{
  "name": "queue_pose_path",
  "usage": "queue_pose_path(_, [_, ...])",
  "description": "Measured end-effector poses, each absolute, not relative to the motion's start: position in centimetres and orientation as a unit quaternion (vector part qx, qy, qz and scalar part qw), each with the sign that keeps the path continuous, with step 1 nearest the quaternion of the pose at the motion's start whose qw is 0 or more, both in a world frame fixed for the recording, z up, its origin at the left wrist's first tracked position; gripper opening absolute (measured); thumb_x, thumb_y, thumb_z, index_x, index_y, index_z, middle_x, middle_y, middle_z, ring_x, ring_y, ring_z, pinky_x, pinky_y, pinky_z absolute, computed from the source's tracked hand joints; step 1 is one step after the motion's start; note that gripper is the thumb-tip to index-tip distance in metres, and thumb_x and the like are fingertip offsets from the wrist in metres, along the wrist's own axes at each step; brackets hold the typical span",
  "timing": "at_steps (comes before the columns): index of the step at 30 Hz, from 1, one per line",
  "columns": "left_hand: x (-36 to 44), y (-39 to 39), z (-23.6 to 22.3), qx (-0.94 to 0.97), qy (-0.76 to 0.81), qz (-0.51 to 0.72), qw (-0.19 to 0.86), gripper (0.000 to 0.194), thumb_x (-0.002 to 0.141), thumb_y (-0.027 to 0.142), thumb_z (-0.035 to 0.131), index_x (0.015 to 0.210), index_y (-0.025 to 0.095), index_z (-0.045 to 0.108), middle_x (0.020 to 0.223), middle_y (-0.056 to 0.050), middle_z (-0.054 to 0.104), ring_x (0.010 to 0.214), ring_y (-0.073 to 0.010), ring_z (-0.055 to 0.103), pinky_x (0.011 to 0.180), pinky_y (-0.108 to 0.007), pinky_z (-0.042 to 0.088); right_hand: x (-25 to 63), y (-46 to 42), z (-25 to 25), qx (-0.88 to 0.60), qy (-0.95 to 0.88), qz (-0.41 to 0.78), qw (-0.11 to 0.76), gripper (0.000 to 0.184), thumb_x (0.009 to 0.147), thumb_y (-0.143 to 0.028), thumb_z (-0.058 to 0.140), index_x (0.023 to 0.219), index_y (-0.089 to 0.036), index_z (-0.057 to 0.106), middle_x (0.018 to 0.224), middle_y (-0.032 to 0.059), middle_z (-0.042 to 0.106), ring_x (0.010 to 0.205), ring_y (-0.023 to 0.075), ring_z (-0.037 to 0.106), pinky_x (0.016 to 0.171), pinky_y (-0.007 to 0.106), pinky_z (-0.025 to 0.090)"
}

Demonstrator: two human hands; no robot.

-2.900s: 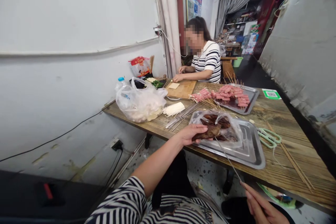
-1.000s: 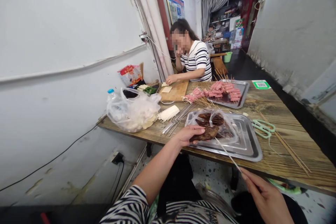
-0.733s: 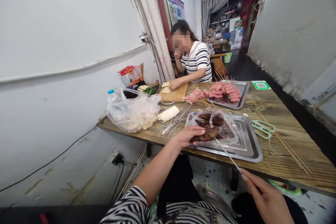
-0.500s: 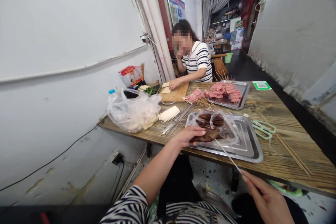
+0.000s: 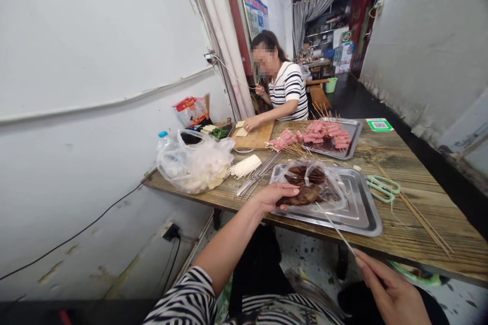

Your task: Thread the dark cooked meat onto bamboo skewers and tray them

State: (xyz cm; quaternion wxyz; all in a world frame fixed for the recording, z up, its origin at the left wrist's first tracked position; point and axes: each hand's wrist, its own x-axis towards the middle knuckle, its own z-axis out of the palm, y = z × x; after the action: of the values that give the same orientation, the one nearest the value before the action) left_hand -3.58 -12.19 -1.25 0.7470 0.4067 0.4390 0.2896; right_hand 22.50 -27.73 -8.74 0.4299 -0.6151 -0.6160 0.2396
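My left hand (image 5: 275, 195) pinches a flat dark brown slab of food (image 5: 306, 195), maybe braised meat, above the near edge of a metal tray (image 5: 366, 216). A thin skewer (image 5: 336, 229) is gripped at its near end by my right hand (image 5: 392, 287). Its tip points up and left at the right end of the slab; whether it touches cannot be made out. Behind the slab, a clear plastic bag (image 5: 338, 190) on the tray holds more dark brown pieces (image 5: 307, 171).
Metal skewers (image 5: 256, 179), enoki mushrooms (image 5: 246, 165) and a bulging plastic bag (image 5: 194, 162) lie to the left. Green-handled scissors (image 5: 383, 189) and bamboo sticks (image 5: 423, 218) are right. Beyond, pink skewered rolls (image 5: 324, 132) fill another tray; a co-worker (image 5: 287, 84) handles pale sheets on a board (image 5: 261, 136).
The skewer and my right hand have shifted slightly right. My left hand keeps the brown slab in nearly the same place. The co-worker's raised hand has come down from the face.
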Motion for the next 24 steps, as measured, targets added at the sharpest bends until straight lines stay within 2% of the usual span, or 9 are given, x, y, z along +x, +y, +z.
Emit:
queue_pose_path(4, [-3.75,-12.31,-1.09,0.402,0.437,0.290,0.751,0.057,0.053,0.031,0.087,0.103,0.008,0.070,0.072,-0.007,0.068,0.051,-0.0073,0.054,0.036,-0.016,0.020,22.56,-27.64,-8.51,-0.611,-0.621,0.232,0.433,0.039,0.079,-0.049,0.056,0.095,-0.020,0.077,0.098,0.0044,0.076,0.090,0.0242,0.073,0.085,0.034,0.056])
queue_pose_path(10, [-3.58,-12.42,-0.86,0.402,0.435,0.289,0.752,0.060,0.047,0.033,0.089,0.098,0.008,0.071,0.068,-0.004,0.066,0.045,-0.0049,0.048,0.035,-0.017,0.020,22.51,-27.35,-8.82,-0.603,-0.644,0.224,0.414,0.037,0.083,-0.045,0.055,0.100,-0.020,0.077,0.102,0.0041,0.075,0.094,0.0235,0.072,0.086,0.031,0.056])
queue_pose_path(19, [-3.41,-12.39,-0.93,0.422,0.449,0.295,0.731,0.067,0.045,0.037,0.090,0.102,0.008,0.071,0.069,-0.006,0.067,0.046,-0.0062,0.050,0.037,-0.018,0.020,22.82,-27.33,-8.38,-0.612,-0.647,0.227,0.393,0.040,0.082,-0.047,0.051,0.098,-0.020,0.077,0.101,0.0032,0.075,0.094,0.0244,0.071,0.082,0.032,0.058])
queue_pose_path(24, [-3.48,-12.49,-0.95,0.434,0.443,0.299,0.725,0.060,0.048,0.036,0.089,0.099,0.009,0.073,0.071,-0.006,0.066,0.047,-0.0042,0.047,0.037,-0.018,0.020,22.91,-27.07,-8.35,-0.614,-0.649,0.233,0.385,0.039,0.081,-0.047,0.053,0.096,-0.021,0.078,0.099,0.0031,0.076,0.091,0.0244,0.072,0.081,0.032,0.059])
